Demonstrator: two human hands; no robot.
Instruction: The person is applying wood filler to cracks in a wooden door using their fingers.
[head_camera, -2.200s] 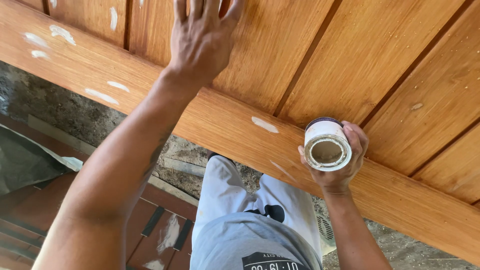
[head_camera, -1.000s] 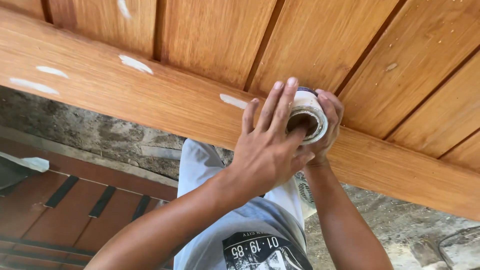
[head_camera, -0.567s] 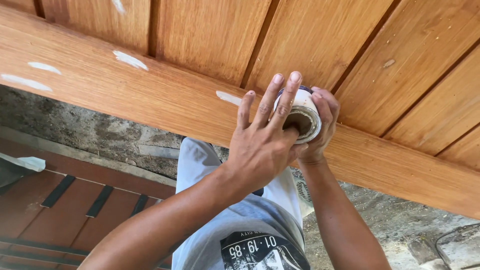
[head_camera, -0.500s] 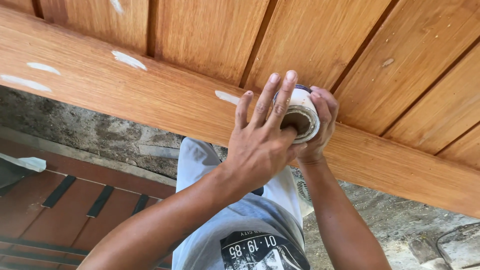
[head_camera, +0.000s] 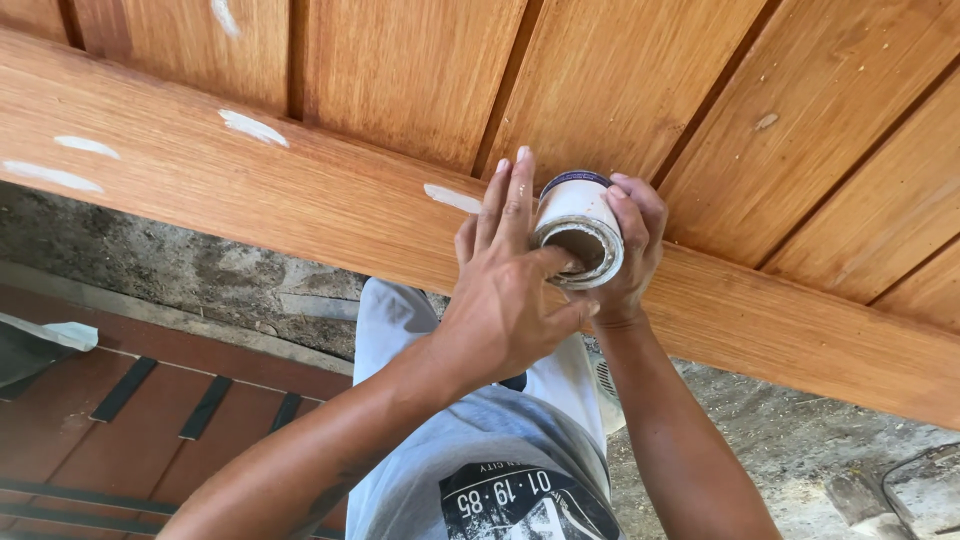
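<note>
The right hand (head_camera: 625, 250) is wrapped around a small white tub (head_camera: 578, 228) with a dark band at its far end. Its fingers curl over the top and far side of the tub, so most of that side is hidden, and the palm cannot be seen behind it. The tub is held up just under the wooden beam (head_camera: 300, 200), its open mouth tilted down toward the camera; the inside looks brownish, but what fills it is hard to make out.

The left hand (head_camera: 505, 300) is seen from the back. Its index and middle fingers stand straight up just left of the tub, while a lower finger and the thumb bend in to the tub's rim, their tips reaching the mouth. Whether a fingertip is inside the opening or only on the edge cannot be told. This hand grips nothing.

White dabs of filler (head_camera: 252, 127) sit on the beam, well left of the fingers, with one dab (head_camera: 452, 197) just beside the raised fingertips. The plank ceiling (head_camera: 640, 90) runs out of frame above.

Half a second ago the left fingers were spread wide over the tub's front; now they are drawn together, with the mouth of the tub more exposed.
</note>
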